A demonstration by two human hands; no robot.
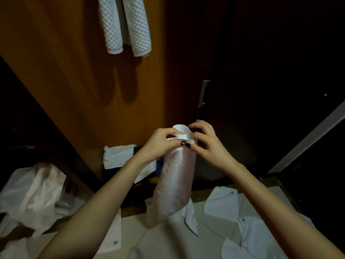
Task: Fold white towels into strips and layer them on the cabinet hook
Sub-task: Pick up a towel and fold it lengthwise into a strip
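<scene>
I hold a white towel (175, 180) folded into a long strip; it hangs down from my hands to the surface below. My left hand (160, 143) pinches the strip's top edge from the left. On the right, my right hand (207, 144) pinches the same top fold with its thumb and fingertips. High on the wooden cabinet door (78, 75), two quilted white towel strips (125, 25) hang side by side; the hook that carries them is out of frame.
White shirts with buttons (233, 221) lie spread on the pale surface under my arms. A crumpled white cloth (35, 195) lies at the left, another white piece (119, 156) behind my left wrist. To the right is a dark opening with a metal handle (203, 94).
</scene>
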